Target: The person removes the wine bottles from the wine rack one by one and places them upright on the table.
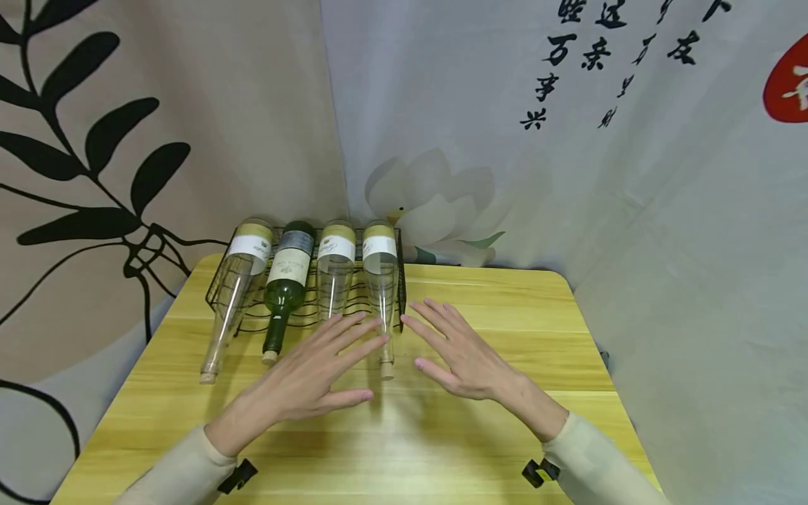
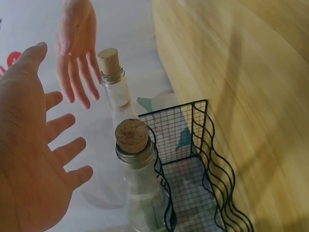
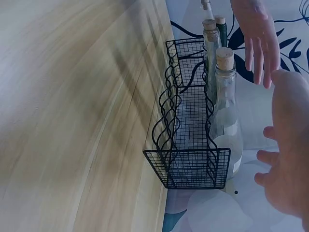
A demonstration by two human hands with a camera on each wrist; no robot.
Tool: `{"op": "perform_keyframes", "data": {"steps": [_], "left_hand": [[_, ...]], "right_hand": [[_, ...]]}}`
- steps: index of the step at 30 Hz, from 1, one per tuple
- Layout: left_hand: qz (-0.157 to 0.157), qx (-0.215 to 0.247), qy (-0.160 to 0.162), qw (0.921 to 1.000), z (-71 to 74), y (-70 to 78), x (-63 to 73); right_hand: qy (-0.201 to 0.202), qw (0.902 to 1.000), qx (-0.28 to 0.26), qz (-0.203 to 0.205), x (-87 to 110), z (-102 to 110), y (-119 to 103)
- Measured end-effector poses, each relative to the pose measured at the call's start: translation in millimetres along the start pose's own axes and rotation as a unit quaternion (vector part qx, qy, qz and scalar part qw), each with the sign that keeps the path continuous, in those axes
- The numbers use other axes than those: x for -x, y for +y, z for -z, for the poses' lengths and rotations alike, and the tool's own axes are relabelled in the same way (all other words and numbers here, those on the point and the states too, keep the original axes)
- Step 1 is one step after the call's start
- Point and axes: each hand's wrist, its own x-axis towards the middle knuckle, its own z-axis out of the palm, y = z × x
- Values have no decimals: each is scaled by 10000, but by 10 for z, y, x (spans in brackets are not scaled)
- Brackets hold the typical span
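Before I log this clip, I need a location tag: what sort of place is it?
Probably a staged tabletop corner: printed cloth backdrop, wooden table, and corked bottles on a wire rack.

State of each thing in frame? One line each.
Left hand: fingers spread, holds nothing
Right hand: fingers spread, holds nothing
Left bottle: corked, lying on rack
Green bottle: corked, lying on rack
Middle clear bottle: corked, lying on rack
Right bottle: corked, lying on rack
Rack: standing on table, loaded
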Motion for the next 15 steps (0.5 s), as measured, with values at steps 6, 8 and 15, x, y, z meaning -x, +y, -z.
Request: {"op": "perform_keyframes", "data": {"steps": [6,8,15], "left_hand": [[203,19,146,9997,-51,42,23],[275,82,177,9994,-70,60,32],[320,278,298,9987,-134,101,49]], "right_hand": [[19,9993,-312,-223,-60,-56,50],[3,9986,-436,-309,-79,-74,68],[69,9963,-711,-473,-146,-147,129]]}}
